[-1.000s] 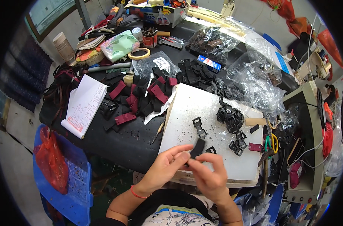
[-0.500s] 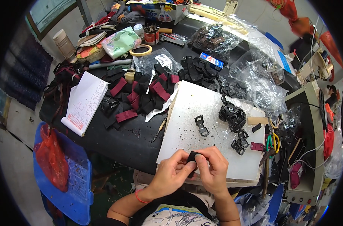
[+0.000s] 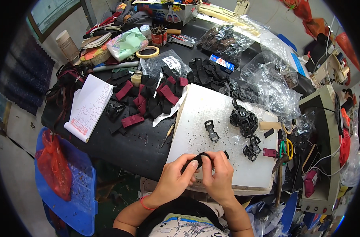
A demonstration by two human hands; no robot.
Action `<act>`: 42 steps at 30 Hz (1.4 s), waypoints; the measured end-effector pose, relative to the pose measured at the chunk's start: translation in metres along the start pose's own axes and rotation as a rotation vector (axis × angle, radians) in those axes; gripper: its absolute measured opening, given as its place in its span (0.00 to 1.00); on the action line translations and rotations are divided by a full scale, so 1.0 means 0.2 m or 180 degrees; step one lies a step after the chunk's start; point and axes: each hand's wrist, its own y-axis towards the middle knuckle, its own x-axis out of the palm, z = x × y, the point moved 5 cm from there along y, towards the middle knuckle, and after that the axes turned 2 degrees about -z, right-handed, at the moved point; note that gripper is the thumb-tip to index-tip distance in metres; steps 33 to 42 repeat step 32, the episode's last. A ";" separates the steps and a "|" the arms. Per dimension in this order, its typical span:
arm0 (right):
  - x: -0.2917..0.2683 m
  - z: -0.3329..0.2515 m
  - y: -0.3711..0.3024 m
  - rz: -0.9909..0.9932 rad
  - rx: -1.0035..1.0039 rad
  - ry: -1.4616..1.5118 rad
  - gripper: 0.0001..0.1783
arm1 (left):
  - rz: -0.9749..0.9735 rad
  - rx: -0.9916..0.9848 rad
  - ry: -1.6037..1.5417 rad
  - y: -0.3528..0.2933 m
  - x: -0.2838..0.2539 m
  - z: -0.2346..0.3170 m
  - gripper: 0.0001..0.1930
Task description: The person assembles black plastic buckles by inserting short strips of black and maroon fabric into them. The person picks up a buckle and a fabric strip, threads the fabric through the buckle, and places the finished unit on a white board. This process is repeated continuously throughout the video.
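Between my two hands is a short black fabric strap (image 3: 199, 158), bent into a curve, just over the near edge of a white board (image 3: 192, 118). My left hand (image 3: 175, 177) pinches its left part with thumb and fingers. My right hand (image 3: 218, 175) grips the other part, and a black end sticks out past its fingers. Ahead of my hands on the board lies a single black buckle (image 3: 212, 131). Farther right are a heap of black buckles (image 3: 243, 119) and a smaller cluster (image 3: 252, 149). My fingers hide much of the strap.
Black and maroon strap pieces (image 3: 168, 93) are piled left of the board. An open notepad (image 3: 89, 106) lies at the left. A wooden-handled tool (image 3: 168, 134) rests beside the board. Scissors (image 3: 289, 149) sit at the right edge, clear plastic bags (image 3: 269, 79) behind.
The strap has turned from upright to lying sideways and curved. My hands have shifted slightly left, the fingers regripping it.
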 end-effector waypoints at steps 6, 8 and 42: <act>-0.05 0.05 0.03 -0.0017 -0.0012 0.0110 0.04 | -0.0481 0.0357 -0.0959 -0.05 -0.01 0.00 0.21; -0.06 0.03 0.04 0.0020 -0.0111 0.0063 0.05 | -0.0387 0.0484 -0.0747 -0.05 -0.01 0.00 0.20; -0.20 0.22 -0.12 -0.0384 0.0441 -0.0869 0.32 | 0.0917 0.2489 0.2681 0.78 -0.06 0.39 0.25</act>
